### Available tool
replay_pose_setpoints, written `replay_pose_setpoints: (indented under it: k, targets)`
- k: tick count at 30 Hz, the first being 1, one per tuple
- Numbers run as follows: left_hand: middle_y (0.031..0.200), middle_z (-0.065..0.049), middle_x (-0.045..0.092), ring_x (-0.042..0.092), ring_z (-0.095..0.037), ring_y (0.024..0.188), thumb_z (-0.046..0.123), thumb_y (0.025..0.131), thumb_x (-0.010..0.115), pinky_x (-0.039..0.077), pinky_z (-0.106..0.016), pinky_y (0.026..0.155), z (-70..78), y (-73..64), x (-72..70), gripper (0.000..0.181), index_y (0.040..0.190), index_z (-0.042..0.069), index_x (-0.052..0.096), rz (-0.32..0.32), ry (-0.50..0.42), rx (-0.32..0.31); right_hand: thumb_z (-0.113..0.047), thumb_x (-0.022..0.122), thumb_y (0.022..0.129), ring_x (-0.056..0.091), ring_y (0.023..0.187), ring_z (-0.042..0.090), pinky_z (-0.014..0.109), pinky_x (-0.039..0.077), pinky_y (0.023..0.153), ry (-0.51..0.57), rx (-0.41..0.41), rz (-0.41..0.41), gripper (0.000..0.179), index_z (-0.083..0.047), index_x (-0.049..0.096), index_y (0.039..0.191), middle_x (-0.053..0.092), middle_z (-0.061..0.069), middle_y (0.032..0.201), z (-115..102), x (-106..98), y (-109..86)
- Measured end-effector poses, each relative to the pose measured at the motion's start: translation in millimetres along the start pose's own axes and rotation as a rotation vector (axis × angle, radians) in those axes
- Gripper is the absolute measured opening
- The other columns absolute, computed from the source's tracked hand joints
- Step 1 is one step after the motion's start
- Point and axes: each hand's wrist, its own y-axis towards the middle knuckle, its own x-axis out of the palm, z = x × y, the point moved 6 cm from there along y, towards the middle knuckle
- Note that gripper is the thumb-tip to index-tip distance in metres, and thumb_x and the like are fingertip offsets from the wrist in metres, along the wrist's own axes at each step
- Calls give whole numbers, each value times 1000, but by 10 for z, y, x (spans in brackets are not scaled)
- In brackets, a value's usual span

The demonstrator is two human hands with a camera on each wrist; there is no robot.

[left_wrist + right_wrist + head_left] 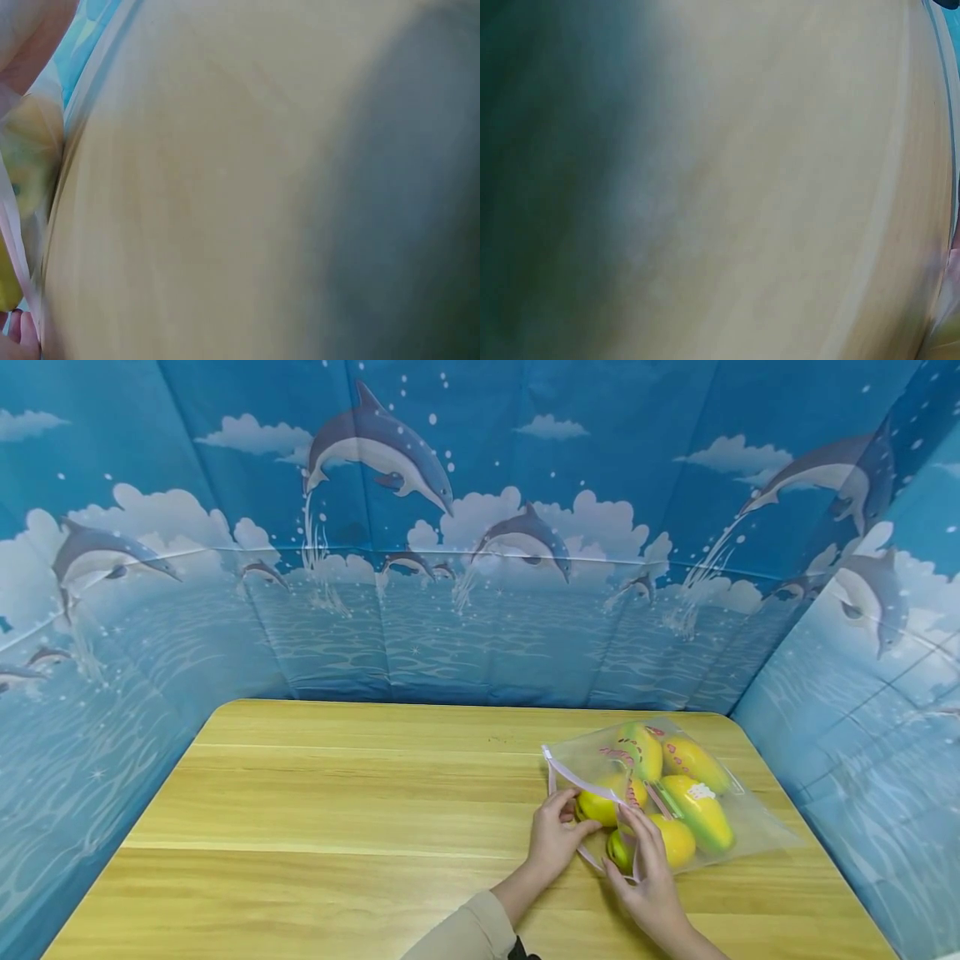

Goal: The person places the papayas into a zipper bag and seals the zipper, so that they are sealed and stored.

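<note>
A clear zip bag (750, 839) with a pink zip edge lies on the right of the table, its mouth facing left and parted. Several yellow-green mangoes (701, 814) are inside. My left hand (553, 835) is at the mouth, thumb and fingers curled around the near end of a yellow mango (600, 806). With my right hand (652, 889), I grip the lower corner of the mouth, beside a greener mango (619, 852). In the left wrist view, part of the pink edge (22, 262) shows at the far left.
The wood-grain table (337, 810) has rounded far corners. Behind it and at both sides hangs a blue dolphin-print curtain (465, 635). Both wrist views are mostly blurred tabletop, with a dark shape along one side.
</note>
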Motion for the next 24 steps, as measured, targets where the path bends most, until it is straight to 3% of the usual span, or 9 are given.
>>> replay_pose_setpoints:
  k: [4, 8, 12, 17, 24]
  targets:
    - [102, -11, 62, 59, -18, 85, 9, 75, 73, 53, -22, 73, 4, 23, -5, 43, 114, 0, 58, -3, -8, 8, -4, 66, 74, 26, 132, 15, 18, 24, 108, -22, 14, -8, 69, 21, 31, 128, 31, 36, 128, -12, 1, 7]
    - [105, -12, 61, 59, -19, 92, 8, 79, 70, 51, -18, 75, -37, 35, 4, 43, 118, 2, 53, -16, -20, -50, -1, 66, 75, 30, 129, 14, 17, 29, 105, 12, 30, -22, 69, 20, 29, 130, 29, 35, 130, -19, 12, 4]
    - [111, -14, 59, 58, -22, 101, 7, 83, 65, 50, -17, 79, -67, 44, 12, 40, 121, 2, 51, -12, -56, -94, -12, 63, 81, 31, 129, 15, 16, 32, 102, 25, 22, -21, 69, 19, 28, 131, 29, 35, 130, -11, 19, 6]
    - [109, -11, 59, 59, -21, 98, 4, 84, 63, 51, -16, 78, -60, 72, -10, 33, 116, 0, 57, 67, -99, -97, -27, 56, 87, 33, 128, 16, 17, 34, 101, 2, -40, 10, 68, 21, 30, 128, 31, 37, 127, -22, 14, 24]
    - [102, -12, 63, 62, -22, 90, -2, 83, 62, 52, -15, 73, -18, 87, -43, 26, 109, -1, 62, 162, -72, -62, -28, 56, 88, 32, 128, 16, 15, 32, 102, -17, -47, 21, 67, 21, 32, 127, 33, 38, 124, -80, 9, 43]
